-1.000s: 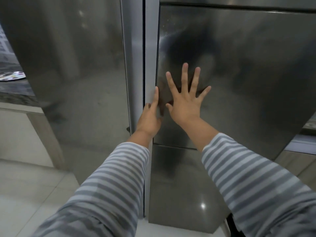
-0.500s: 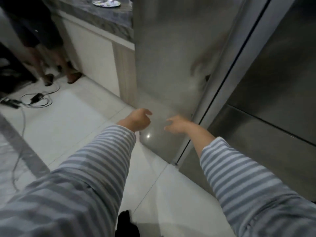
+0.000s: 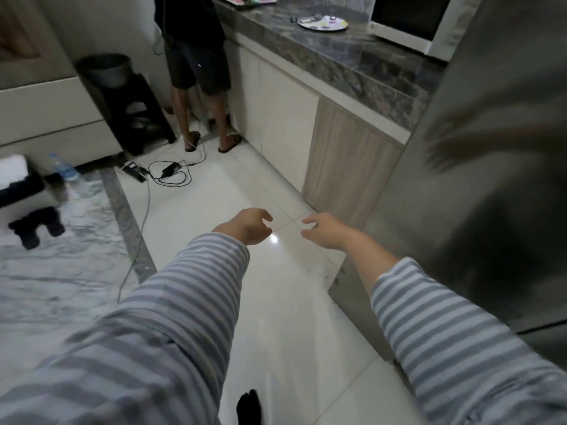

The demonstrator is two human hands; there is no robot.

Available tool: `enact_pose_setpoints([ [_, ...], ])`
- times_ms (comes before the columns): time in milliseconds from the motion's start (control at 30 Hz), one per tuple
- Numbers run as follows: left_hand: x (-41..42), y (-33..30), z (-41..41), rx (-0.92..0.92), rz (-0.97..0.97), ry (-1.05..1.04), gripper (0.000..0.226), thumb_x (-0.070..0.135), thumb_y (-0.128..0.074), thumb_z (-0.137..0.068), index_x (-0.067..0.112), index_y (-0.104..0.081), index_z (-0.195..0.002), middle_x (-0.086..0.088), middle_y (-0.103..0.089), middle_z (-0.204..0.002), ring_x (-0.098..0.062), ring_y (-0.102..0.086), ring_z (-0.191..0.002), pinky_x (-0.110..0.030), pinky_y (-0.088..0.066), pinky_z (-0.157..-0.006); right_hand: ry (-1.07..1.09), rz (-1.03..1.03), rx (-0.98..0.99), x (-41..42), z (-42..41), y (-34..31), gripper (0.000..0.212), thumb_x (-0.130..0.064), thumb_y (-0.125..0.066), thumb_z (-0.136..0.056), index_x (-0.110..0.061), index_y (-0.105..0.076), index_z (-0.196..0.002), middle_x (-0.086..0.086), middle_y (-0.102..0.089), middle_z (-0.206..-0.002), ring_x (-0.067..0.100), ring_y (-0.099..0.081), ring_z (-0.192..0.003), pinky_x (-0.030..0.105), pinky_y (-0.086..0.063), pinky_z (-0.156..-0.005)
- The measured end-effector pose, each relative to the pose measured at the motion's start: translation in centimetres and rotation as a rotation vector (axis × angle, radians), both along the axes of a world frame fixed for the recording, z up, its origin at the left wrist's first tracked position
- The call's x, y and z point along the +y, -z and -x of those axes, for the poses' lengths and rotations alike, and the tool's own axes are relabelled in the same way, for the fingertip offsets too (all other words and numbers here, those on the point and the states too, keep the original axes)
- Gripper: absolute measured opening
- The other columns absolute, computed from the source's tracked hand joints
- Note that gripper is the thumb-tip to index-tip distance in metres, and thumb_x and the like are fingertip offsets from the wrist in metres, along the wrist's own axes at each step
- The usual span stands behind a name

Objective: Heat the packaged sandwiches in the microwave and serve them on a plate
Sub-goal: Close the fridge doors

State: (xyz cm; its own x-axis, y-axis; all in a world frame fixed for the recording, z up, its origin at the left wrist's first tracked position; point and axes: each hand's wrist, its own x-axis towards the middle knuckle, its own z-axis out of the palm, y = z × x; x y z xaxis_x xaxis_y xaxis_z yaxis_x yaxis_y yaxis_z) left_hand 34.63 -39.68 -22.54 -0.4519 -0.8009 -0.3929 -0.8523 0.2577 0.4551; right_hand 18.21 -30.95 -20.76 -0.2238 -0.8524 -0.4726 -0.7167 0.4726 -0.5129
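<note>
My left hand (image 3: 253, 226) and my right hand (image 3: 323, 230) hang side by side over the white floor, both empty with fingers loosely curled and apart. A white microwave (image 3: 411, 21) stands on the dark stone counter (image 3: 352, 62) at the top right. Left of it on the counter lies a white plate (image 3: 322, 23) with coloured dots. The steel fridge (image 3: 478, 179) fills the right side, its doors closed. No packaged sandwiches are visible.
A person in dark shorts (image 3: 199, 72) stands at the counter's far end. Cables and a power strip (image 3: 159, 173) lie on the floor, with a black stand (image 3: 135, 111), a water bottle (image 3: 63, 167) and dark cloth (image 3: 36, 228) to the left.
My hands have left the fridge door and dropped low. My view has swung left from the fridge to the floor, counter and microwave.
</note>
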Motion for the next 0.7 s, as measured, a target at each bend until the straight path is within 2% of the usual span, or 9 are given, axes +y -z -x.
enact_pose_setpoints([
  [200, -10.2, -0.6, -0.3, 0.038, 0.005, -0.024, 0.040, 0.021, -0.053, -0.090, 0.020, -0.055, -0.130, -0.004, -0.058, -0.131, -0.021, -0.052, -0.122, -0.034, -0.041, -0.104, -0.003, 0.039, 0.008, -10.2, -0.3, -0.3, 0.046, -0.028, -0.053, -0.095, -0.017, -0.047, -0.139, 0.006, -0.044, -0.145, 0.021, -0.043, -0.132, 0.027, -0.031, -0.109],
  [300, -14.9, -0.8, 1.5, 0.064, -0.009, -0.024, 0.039, 0.020, -0.054, -0.090, 0.018, -0.056, -0.129, -0.006, -0.059, -0.129, -0.021, -0.055, -0.118, -0.032, -0.043, -0.101, -0.003, 0.036, 0.029, -15.3, 1.2, -0.3, 0.045, -0.029, -0.054, -0.095, -0.018, -0.048, -0.138, 0.006, -0.046, -0.144, 0.022, -0.045, -0.130, 0.028, -0.034, -0.108],
  [433, -22.5, -1.6, 5.3, 0.127, 0.012, -0.042, 0.038, 0.020, -0.053, -0.091, 0.019, -0.057, -0.128, -0.008, -0.061, -0.125, -0.022, -0.056, -0.114, -0.030, -0.045, -0.097, -0.014, 0.049, 0.078, -23.0, 5.2, -0.8, 0.045, -0.027, -0.054, -0.094, -0.017, -0.050, -0.137, 0.006, -0.049, -0.142, 0.024, -0.048, -0.127, 0.032, -0.038, -0.107],
  [533, -27.9, -2.7, 8.7, 0.147, 0.024, -0.047, 0.037, 0.019, -0.053, -0.091, 0.019, -0.057, -0.128, -0.008, -0.060, -0.126, -0.023, -0.056, -0.115, -0.029, -0.044, -0.097, 0.023, 0.089, 0.076, -28.7, 8.9, -2.0, 0.042, -0.026, -0.055, -0.093, -0.018, -0.052, -0.134, 0.006, -0.053, -0.135, 0.025, -0.055, -0.118, 0.033, -0.044, -0.101],
  [700, -36.0, -4.8, 14.8, 0.258, 0.056, -0.042, 0.037, 0.015, -0.052, -0.090, 0.017, -0.058, -0.127, -0.006, -0.066, -0.117, -0.020, -0.060, -0.106, -0.022, -0.042, -0.086, 0.088, 0.172, 0.102, -37.1, 14.1, -3.9, 0.038, -0.029, -0.056, -0.092, -0.020, -0.056, -0.129, 0.007, -0.058, -0.128, 0.025, -0.056, -0.114, 0.033, -0.046, -0.097],
])
